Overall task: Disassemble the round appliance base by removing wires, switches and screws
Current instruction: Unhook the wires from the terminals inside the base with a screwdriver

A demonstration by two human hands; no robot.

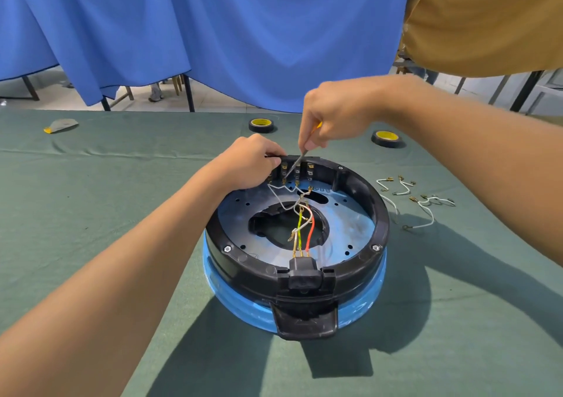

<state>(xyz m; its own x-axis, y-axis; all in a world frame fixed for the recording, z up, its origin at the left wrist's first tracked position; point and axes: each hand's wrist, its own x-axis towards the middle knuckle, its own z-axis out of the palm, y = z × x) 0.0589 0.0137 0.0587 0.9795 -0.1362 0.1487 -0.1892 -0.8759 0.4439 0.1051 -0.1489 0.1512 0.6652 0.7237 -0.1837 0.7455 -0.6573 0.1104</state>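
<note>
Hands at round base far rim — left hand pinches wire, right hand grips screwdriver.

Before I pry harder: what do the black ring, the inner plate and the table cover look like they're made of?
Black ring: moulded plastic, semi-gloss, with formed ribs. Inner plate: likely sheet metal, dull sheen and punched holes, blue-tinted, perhaps by film. Table cover: green woven cloth, matte, creased.

Two tape rolls, one round base, two hands.
</note>
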